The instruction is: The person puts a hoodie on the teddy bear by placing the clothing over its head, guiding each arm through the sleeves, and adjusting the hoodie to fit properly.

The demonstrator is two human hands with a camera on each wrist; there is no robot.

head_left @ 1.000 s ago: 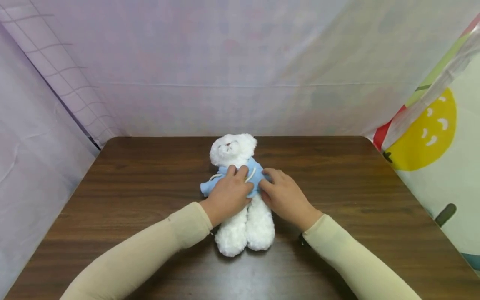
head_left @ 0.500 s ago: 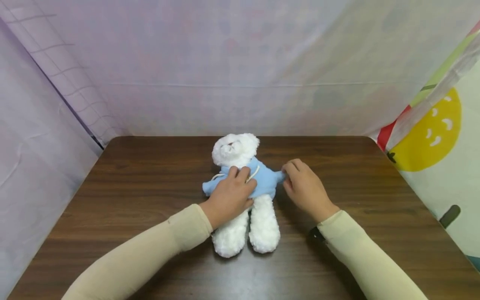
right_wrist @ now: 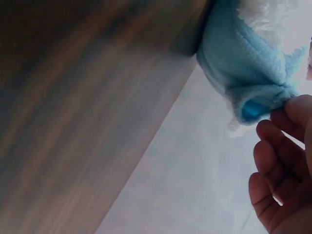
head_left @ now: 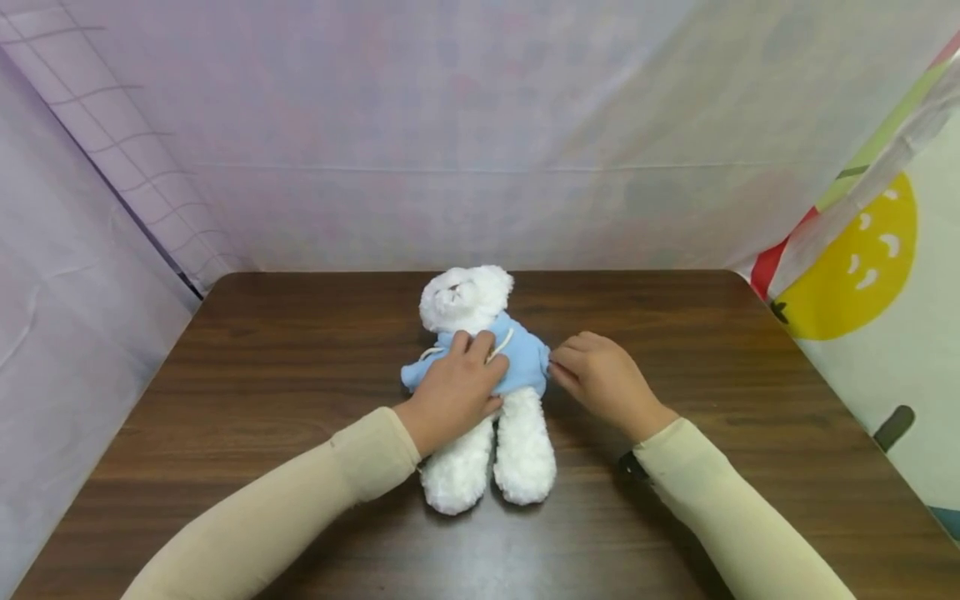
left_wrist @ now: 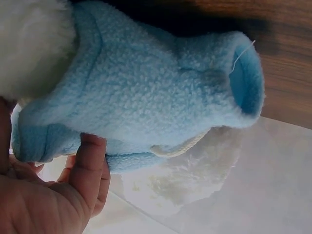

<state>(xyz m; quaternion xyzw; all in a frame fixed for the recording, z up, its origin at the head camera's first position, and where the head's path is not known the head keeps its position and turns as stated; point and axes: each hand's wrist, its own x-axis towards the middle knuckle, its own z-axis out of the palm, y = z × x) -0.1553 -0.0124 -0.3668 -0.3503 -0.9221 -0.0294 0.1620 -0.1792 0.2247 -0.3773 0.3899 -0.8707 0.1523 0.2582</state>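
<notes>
A fluffy white teddy bear (head_left: 525, 454) in a blue hoodie (head_left: 528, 354) with a pale drawstring lies face up on the table. My left hand (head_left: 456, 387) rests across the bear's front, its fingertips pressing the hoodie; the left wrist view shows one finger (left_wrist: 90, 170) against the blue fabric. At the bear's other side, my right hand (head_left: 603, 379) pinches the cuff of the hoodie's sleeve (right_wrist: 256, 102) between thumb and forefinger, the other fingers loosely bent. The cuff's opening shows in the right wrist view. The opposite sleeve (left_wrist: 246, 80) sticks out, open-ended.
The dark wooden table (head_left: 247, 375) extends around the bear. A pale patterned curtain (head_left: 450, 125) hangs behind its far edge, and a cloth with a yellow fruit print (head_left: 862, 267) hangs on the right.
My right hand took the sleeve at the bear's side and drew it outward to the right, then moved back slightly toward the body. The bear's legs spread a little. My left hand stayed in place.
</notes>
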